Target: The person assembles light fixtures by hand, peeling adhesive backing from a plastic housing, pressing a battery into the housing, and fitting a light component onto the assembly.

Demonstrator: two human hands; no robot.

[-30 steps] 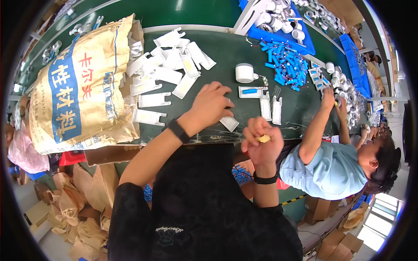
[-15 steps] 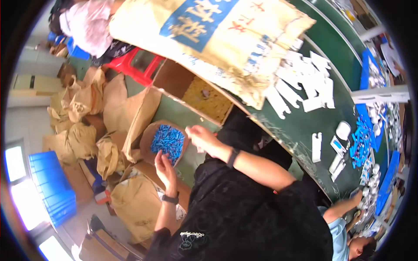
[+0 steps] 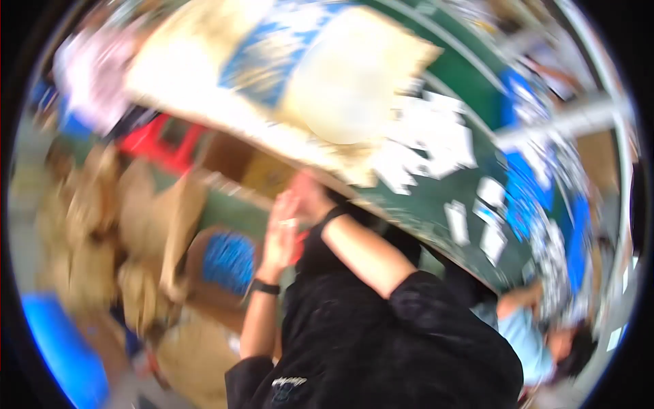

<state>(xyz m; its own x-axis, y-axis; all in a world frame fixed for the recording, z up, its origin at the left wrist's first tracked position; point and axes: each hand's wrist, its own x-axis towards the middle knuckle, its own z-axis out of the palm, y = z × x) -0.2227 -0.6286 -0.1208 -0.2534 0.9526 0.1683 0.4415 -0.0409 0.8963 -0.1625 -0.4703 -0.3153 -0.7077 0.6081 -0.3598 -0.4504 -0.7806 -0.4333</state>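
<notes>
Both of my hands are raised close together in front of me, near the table's near edge, and motion blurs them. My left hand (image 3: 281,232) has its fingers stretched out, and nothing shows in it. Just beyond and beside it is my right hand (image 3: 312,198), partly overlapped by the left; its fingers are too smeared to read. Whether the hands touch, I cannot tell. Left of them stands an open cardboard box holding small blue pieces (image 3: 229,260). Past my fingers, a cardboard box (image 3: 228,158) with yellow contents sits beside the table.
A large printed sack (image 3: 340,88) lies on the green table (image 3: 426,208), with white flat pieces (image 3: 429,140) beside it. A red stool (image 3: 163,143) and brown paper bags (image 3: 88,225) are at left, a blue crate (image 3: 65,347) lower left. A co-worker (image 3: 528,334) is at lower right.
My left hand has moved up and away from the box of blue pieces, toward my right hand. The view has shifted, so the surroundings appear displaced and blurred.
</notes>
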